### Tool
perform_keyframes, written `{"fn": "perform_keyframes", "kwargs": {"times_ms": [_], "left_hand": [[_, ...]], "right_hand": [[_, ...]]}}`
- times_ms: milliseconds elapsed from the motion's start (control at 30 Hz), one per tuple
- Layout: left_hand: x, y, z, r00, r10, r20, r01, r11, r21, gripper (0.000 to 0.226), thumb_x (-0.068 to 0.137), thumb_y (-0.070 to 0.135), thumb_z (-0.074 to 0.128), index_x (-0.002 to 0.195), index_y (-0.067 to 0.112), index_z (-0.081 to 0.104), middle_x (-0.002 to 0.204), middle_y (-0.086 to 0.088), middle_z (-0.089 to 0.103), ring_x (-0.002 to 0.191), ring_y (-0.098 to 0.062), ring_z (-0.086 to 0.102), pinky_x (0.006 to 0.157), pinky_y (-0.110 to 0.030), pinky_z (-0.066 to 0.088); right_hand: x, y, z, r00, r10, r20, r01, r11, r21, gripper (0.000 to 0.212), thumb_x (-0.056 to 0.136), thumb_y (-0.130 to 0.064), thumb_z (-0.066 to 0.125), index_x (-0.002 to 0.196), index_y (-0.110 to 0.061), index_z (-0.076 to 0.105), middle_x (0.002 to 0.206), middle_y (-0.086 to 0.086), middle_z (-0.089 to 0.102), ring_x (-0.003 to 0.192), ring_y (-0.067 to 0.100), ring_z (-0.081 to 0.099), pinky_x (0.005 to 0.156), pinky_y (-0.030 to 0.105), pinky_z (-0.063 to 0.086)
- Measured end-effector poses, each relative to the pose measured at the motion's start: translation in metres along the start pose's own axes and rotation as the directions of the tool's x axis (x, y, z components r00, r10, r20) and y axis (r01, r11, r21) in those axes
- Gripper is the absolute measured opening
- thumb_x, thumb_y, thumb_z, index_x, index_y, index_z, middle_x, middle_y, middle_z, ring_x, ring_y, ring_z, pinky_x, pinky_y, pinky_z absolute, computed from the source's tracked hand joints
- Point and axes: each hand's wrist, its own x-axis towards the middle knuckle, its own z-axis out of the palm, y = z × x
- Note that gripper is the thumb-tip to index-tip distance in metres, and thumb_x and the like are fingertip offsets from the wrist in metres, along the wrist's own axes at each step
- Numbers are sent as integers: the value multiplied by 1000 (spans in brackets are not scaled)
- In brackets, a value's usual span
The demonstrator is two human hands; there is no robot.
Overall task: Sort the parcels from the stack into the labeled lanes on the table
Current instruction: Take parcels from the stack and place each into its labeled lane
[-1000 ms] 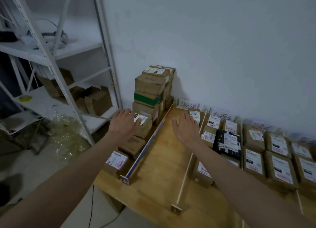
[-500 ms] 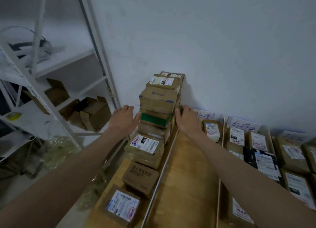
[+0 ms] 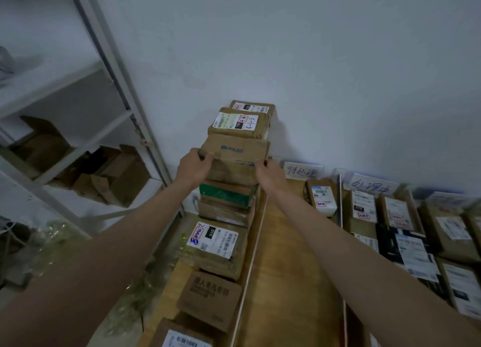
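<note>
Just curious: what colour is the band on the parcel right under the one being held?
Green band, seen in the head view.

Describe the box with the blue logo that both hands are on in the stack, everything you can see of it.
The box with the blue logo is plain brown cardboard, creased and worn, with a small blue printed logo on its near face and a strip of blue-printed tape below. It sits level, high in the stack by the wall. A labelled parcel rests on top of it; a green-taped box lies beneath. The left hand grips its left edge, the right hand its right edge.
</note>
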Motion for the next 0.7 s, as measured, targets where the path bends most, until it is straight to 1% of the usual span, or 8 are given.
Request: {"fn": "perform_keyframes", "kwargs": {"times_ms": [67,167,300,400,533,600,667,700], "left_hand": [[-7,2,0,999,31,-15,-31,999,-15,45,100,40,46,133,10,48,124,-10,59,100,-23,55,80,-34,47],[-21,3,-8,997,80,-19,-81,994,-74,47,99,38,49,137,9,47,129,-9,58,110,-25,56,86,-36,49],[-51,3,-22,982,184,36,-173,961,-215,55,90,40,66,136,13,48,126,-3,59,108,-18,56,88,-34,49],[-75,2,-29,934,336,120,-309,930,-198,67,76,36,82,134,18,52,127,-2,56,113,-17,54,96,-35,47],[-106,3,-26,840,506,196,-490,862,-130,93,62,26,91,143,20,45,137,-3,48,125,-16,47,107,-35,39],[-122,5,-20,796,569,206,-549,822,-150,98,62,23,92,146,22,42,142,0,49,130,-16,44,110,-35,36],[-136,8,-12,768,613,185,-586,790,-182,95,65,20,90,146,22,42,142,2,53,131,-16,46,110,-33,37],[-142,11,-9,759,626,179,-596,778,-197,92,67,21,89,146,21,44,141,2,54,131,-16,47,110,-33,37]], "right_hand": [[-4,-1,1,1000,-19,-23,19,1000,-2,34,106,-35,36,110,-9,58,95,1,59,78,11,52,57,22,34],[-16,-4,-3,994,-78,-73,77,997,-18,27,106,-32,35,99,-16,56,81,-10,53,72,0,47,55,19,31],[-46,-6,-18,973,-162,-164,164,987,-2,34,106,-36,37,93,-14,60,79,-9,57,72,1,51,55,21,34],[-73,-2,-37,940,-175,-292,173,984,-33,43,105,-43,38,80,-15,60,73,-6,57,68,7,52,55,24,36],[-111,10,-65,892,-68,-447,61,998,-29,60,102,-52,37,65,-9,56,65,0,53,66,17,53,63,32,38],[-130,18,-76,876,6,-482,4,1000,20,61,100,-57,39,62,-11,53,69,5,57,73,24,59,69,34,45],[-149,28,-85,869,114,-481,-70,992,110,58,97,-60,43,80,-7,57,84,8,60,82,27,63,77,43,55],[-158,33,-90,870,162,-465,-105,984,146,56,96,-61,44,90,-7,57,90,9,59,82,27,64,77,45,58]]}}
